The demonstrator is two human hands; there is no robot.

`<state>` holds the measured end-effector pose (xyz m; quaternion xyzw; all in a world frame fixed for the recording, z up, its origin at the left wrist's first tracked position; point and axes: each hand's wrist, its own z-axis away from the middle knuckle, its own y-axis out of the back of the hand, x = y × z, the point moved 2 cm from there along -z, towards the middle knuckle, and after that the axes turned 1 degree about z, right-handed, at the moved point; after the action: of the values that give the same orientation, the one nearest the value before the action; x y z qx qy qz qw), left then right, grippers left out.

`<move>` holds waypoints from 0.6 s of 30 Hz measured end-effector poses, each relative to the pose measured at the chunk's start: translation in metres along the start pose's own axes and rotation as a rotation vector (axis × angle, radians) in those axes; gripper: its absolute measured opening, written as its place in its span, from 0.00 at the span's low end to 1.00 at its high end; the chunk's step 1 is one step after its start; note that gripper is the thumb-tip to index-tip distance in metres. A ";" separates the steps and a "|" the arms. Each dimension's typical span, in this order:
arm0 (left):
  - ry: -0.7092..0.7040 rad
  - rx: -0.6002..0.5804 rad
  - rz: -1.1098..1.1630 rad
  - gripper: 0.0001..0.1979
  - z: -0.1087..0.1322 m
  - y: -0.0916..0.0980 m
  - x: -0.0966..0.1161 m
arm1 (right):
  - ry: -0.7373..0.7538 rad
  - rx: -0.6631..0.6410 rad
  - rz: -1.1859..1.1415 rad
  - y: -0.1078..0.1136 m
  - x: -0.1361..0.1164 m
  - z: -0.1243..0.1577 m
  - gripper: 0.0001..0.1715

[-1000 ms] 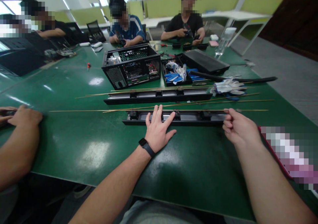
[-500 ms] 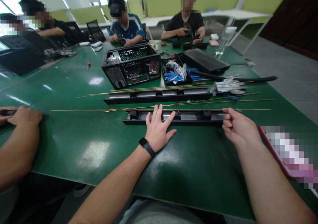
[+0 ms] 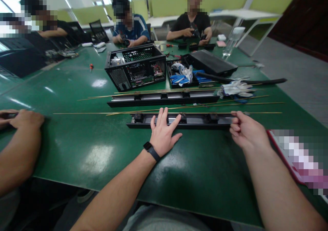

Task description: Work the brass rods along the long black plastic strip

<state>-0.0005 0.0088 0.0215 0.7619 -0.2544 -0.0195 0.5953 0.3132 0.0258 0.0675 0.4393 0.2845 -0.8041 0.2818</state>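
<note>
A long black channel rail with several black blocks in it lies across the green table in front of me. My left hand, a dark watch on its wrist, rests over the rail's middle with fingers spread. At the rail's right end my right hand is closed, thumb and forefinger pinched on a thin brass rod that runs along the rail's far edge. The fingers hide the rail's right tip. Behind lies a second black rail, with more thin brass rods around it.
Farther back stand an open computer case, a black tray with gloves, and a black panel. White gloves lie right of the second rail. A red-edged object is near my right forearm. Another person's hand is at left.
Almost nothing differs. The view shifts very slightly, and both my hands stay in place on the rail and rod.
</note>
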 end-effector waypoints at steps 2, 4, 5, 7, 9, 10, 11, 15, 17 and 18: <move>0.002 -0.005 -0.004 0.41 0.000 0.001 0.000 | 0.006 -0.004 0.001 0.002 0.002 -0.003 0.20; 0.004 -0.011 -0.002 0.41 0.000 0.001 0.001 | 0.016 -0.011 0.003 0.005 0.004 -0.008 0.17; 0.004 -0.014 0.001 0.41 0.000 0.001 0.001 | 0.021 -0.018 0.006 0.006 0.006 -0.011 0.15; 0.003 -0.012 0.005 0.41 0.000 0.001 0.001 | 0.027 -0.025 0.011 0.008 0.008 -0.015 0.13; 0.001 -0.005 0.004 0.42 0.000 0.000 0.000 | 0.030 -0.024 0.012 0.009 0.009 -0.017 0.13; 0.001 -0.002 0.002 0.42 0.000 0.000 0.000 | 0.028 -0.022 0.011 0.009 0.009 -0.017 0.13; 0.000 0.001 0.000 0.42 0.000 0.000 0.000 | 0.026 -0.019 0.011 0.008 0.009 -0.016 0.14; -0.001 0.001 -0.003 0.41 -0.001 -0.001 0.000 | 0.013 -0.010 0.007 0.005 0.006 -0.012 0.16; 0.000 -0.004 -0.001 0.41 -0.001 -0.002 0.000 | 0.015 -0.007 0.002 0.005 0.006 -0.012 0.17; 0.001 -0.005 -0.001 0.41 -0.001 -0.002 0.000 | 0.017 -0.010 0.002 0.006 0.006 -0.013 0.17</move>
<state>0.0006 0.0100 0.0206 0.7605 -0.2536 -0.0198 0.5975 0.3216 0.0296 0.0548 0.4452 0.2905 -0.7987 0.2820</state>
